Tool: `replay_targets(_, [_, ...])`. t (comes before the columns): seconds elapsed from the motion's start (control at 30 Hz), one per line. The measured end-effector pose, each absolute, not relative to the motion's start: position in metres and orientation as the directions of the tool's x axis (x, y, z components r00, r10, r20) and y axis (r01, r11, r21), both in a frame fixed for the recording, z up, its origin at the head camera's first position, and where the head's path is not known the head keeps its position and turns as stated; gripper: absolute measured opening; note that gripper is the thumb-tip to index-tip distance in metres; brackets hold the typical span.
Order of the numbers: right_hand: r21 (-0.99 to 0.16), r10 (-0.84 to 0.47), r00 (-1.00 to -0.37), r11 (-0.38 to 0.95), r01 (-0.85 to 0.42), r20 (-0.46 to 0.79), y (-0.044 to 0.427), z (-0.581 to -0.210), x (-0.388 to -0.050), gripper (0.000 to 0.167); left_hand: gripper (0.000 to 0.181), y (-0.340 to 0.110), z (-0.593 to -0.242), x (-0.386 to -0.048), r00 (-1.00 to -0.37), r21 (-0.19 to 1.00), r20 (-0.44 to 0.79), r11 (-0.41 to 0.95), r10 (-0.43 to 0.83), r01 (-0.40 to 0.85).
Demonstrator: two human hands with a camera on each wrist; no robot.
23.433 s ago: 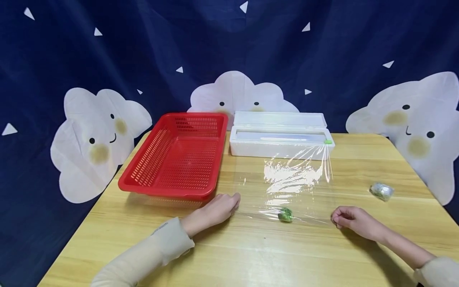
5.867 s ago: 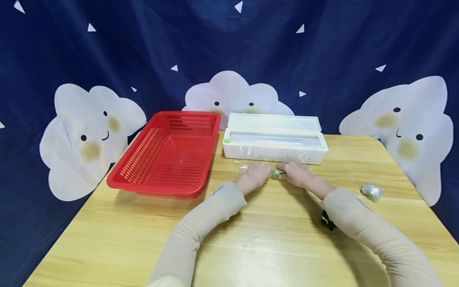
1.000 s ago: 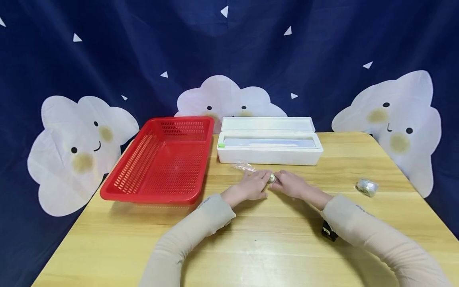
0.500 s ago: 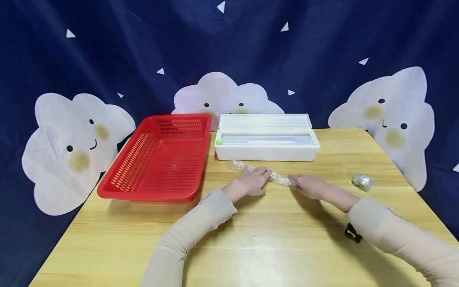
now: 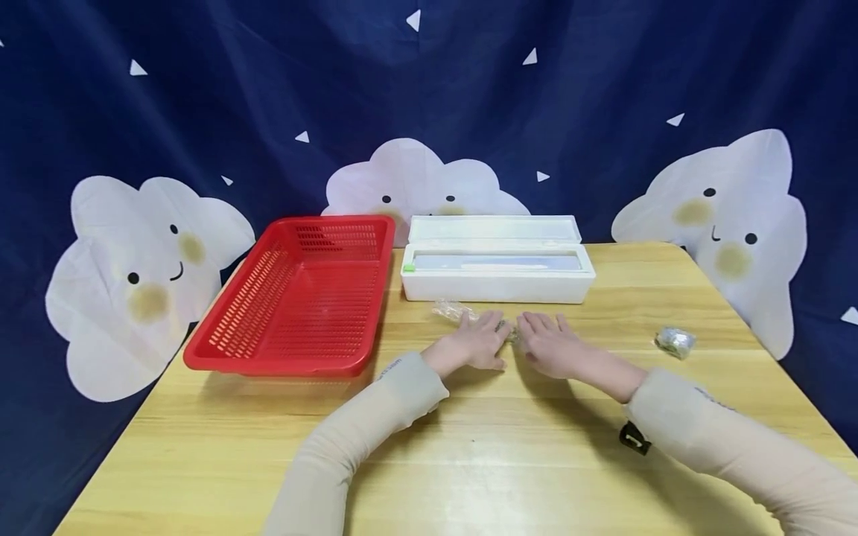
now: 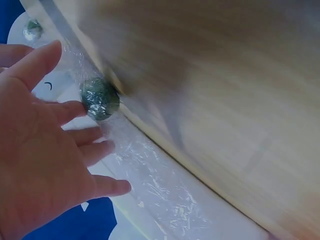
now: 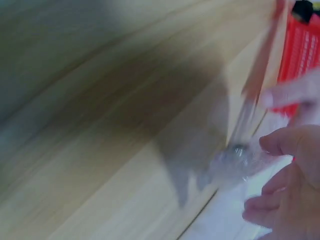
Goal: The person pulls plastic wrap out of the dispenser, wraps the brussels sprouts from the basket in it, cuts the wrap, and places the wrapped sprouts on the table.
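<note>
A small green vegetable piece, possibly a broccoli floret [image 6: 100,98], lies wrapped in clear cling film [image 6: 150,182] on the table. The film trails out as a crumpled strip past the left hand [image 5: 477,342], whose spread, straight fingers rest on the wrapped piece in the head view. In the left wrist view that hand's fingertips reach the bundle and film. On the bundle's other side is the right hand [image 5: 551,346], fingers extended, its fingertips close to the film; the right wrist view is blurred, so contact is hard to tell. Between them the hands mostly hide the bundle in the head view.
Behind the hands stands a white cling film dispenser box [image 5: 497,286], lid up, with a green slider [image 5: 409,268] at its left end. A red perforated basket [image 5: 348,365] is at the left. Another film-wrapped packet [image 5: 675,341] lies at the right.
The film, earlier stretched flat from the dispenser, is now gathered around the vegetable and separate from the box. Since half a second ago the right hand moved left from the film's right end.
</note>
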State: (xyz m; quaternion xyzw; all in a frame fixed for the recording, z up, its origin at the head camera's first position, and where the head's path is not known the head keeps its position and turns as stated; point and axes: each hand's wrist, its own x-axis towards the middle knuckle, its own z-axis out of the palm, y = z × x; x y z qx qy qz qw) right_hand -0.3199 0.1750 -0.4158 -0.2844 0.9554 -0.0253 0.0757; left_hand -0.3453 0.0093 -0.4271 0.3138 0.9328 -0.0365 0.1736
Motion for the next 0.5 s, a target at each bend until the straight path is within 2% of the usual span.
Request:
replay_targets(0.1, [-0.124,-0.570,-0.807,0.821,-0.557,-0.155,0.161,-0.421,-0.322,0.072,0.081,0.007,-0.428,-0.350,-0.726,0.083,-0.377,0.802,0.575,0.592])
replay_targets(0.27, [-0.267,-0.637,-0.758,0.762,-0.591,-0.140,0.159,-0.428,-0.327,0.080,0.085,-0.006,-0.432,-0.359,-0.694,0.151,-0.412,0.795,0.591,0.588])
replay_targets(0.43, [-0.231,-0.707,-0.694,0.704,-0.671,-0.136,0.182,-0.429,-0.323,0.061,0.090,-0.018,-0.437,-0.364,-0.661,0.256,-0.427,0.784,0.617,0.566])
replay_targets(0.5, [-0.202,-0.701,-0.693,0.713,-0.672,-0.169,0.197,-0.426,-0.320,0.056,0.091,-0.019,-0.437,-0.365,-0.647,0.288,-0.430,0.775,0.630,0.563])
